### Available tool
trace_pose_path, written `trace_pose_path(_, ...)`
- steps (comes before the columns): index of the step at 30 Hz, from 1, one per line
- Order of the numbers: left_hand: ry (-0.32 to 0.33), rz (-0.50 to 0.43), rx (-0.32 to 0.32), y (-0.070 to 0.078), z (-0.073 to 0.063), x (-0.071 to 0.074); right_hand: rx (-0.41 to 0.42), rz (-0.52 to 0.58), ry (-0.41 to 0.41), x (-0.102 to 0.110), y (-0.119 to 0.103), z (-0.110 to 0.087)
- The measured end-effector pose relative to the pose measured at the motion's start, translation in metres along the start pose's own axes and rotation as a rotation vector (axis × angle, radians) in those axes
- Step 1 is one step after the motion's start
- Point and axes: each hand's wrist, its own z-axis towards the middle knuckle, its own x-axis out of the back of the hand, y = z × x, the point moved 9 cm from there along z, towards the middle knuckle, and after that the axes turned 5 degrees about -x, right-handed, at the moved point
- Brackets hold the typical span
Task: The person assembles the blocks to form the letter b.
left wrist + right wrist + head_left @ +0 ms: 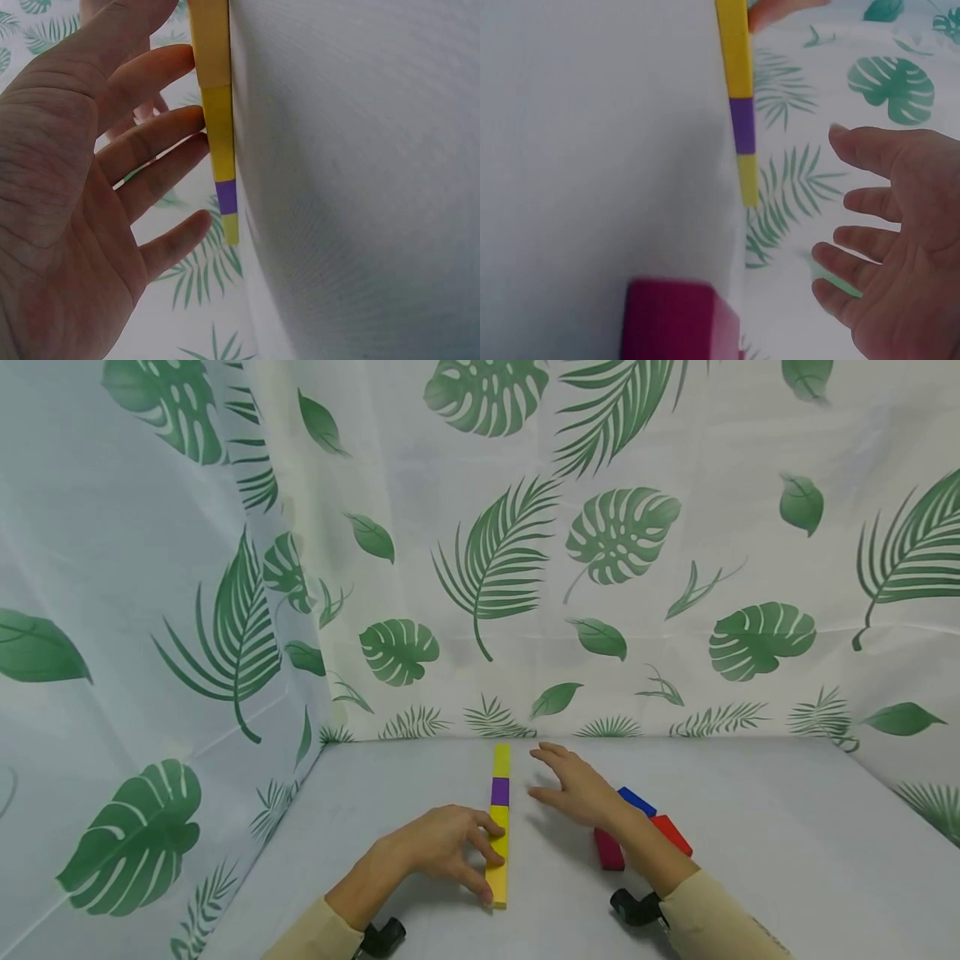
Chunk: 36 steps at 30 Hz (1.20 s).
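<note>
A straight row of blocks lies on the table, running away from me. From near to far it has an orange-yellow block (213, 52), a yellow block (218, 135), a purple block (500, 792) and a lime-yellow block (502, 761). My left hand (442, 843) is at the left side of the near part, fingers spread and fingertips right at the blocks, thumb by the near end. To the right of the far end, my right hand (573, 785) hovers with fingers extended and holds nothing; a gap separates it from the row.
Under and beside the right forearm lie a crimson block (608, 850), a blue block (637, 801) and a red block (672, 835). A leaf-print curtain (502, 677) borders the table (787, 843) at the back and left. Black wrist cameras sit under both wrists.
</note>
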Motion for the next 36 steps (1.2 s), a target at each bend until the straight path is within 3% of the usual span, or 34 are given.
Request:
trace_pose_path(6,0.004,0.002,-0.002,0.0,0.0,-0.001,0.016,-0.01,0.018,0.017,0.011,-0.008)
trace_pose_path(13,-0.001,0.003,-0.001,-0.001,0.0,-0.002,-0.038,-0.005,0.018,0.037,0.029,-0.018)
trace_pose_path(18,0.002,0.004,0.003,-0.001,0.0,-0.002,-0.032,0.014,0.006,0.048,0.038,-0.024)
trace_pose_path(25,0.004,0.001,0.009,-0.002,0.0,-0.002,-0.042,0.095,-0.067,0.055,0.047,-0.027)
trace_pose_path(36,0.005,-0.008,0.007,-0.001,-0.001,-0.002,-0.043,0.092,-0.134,0.057,0.052,-0.031)
